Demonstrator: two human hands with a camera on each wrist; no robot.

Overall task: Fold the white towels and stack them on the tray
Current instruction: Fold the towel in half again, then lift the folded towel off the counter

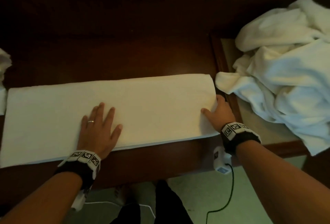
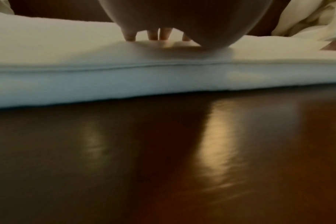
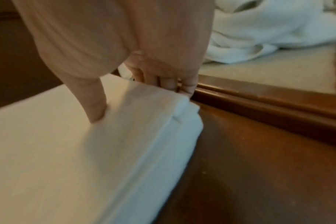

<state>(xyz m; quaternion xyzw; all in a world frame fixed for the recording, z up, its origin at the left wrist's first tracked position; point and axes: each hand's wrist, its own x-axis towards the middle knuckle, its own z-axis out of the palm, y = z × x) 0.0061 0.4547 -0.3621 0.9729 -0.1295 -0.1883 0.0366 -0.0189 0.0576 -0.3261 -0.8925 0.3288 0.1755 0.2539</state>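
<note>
A white towel (image 1: 142, 102), folded into a long strip, lies across the dark wooden table (image 1: 125, 36). My left hand (image 1: 100, 125) presses flat on its middle with fingers spread. My right hand (image 1: 217, 111) grips the strip's right end, thumb on top and fingers curled under the edge (image 3: 175, 84). In the left wrist view the left fingertips (image 2: 130, 37) rest on the folded towel (image 2: 163, 72). The wooden tray (image 1: 230, 88) stands at the right and carries a heap of unfolded white towels (image 1: 285, 59).
More white cloth (image 1: 3, 66) shows at the left edge. Below the table's front edge are a white device (image 1: 221, 161) with a dark cable (image 1: 230, 188), pale floor and my legs.
</note>
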